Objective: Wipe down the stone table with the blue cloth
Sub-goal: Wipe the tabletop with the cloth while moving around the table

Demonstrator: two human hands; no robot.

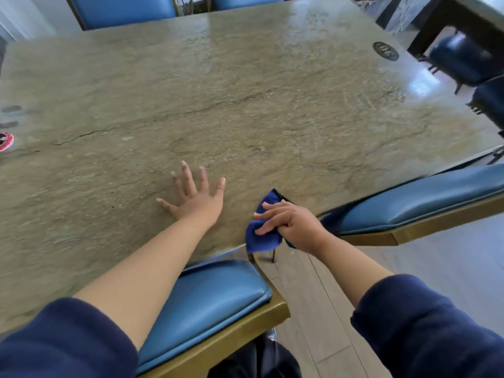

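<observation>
A: Where's the blue cloth (263, 233) rn?

B: At the near right corner of the stone table (245, 105), bunched up, part on the top, part hanging over the near edge. Right hand (291, 225) has it: fingers curled over the top of the cloth, gripping it vs. the corner.

A: And the left hand (195, 196)?

B: Flat on the table, palm down, fingers spread wide & straight, holding nothing. It sits just inside the near edge, left of the cloth, close to it but not touching.

A: Anything else on top?

B: A dark oval plaque (385, 51) near the far right corner, and a red-rimmed round thing (5, 141) at the left edge, cut off by the frame, can't tell what it is. Well apart from both hands.

A: Around the table?

B: Blue padded chairs w/ brass-coloured frames: one (210, 304) tucked under the near edge below the left forearm, one (420, 197) along the right edge beside the right hand, more at the far edge. Both sleeves (425, 323) dark navy, pushed up the forearms.
</observation>
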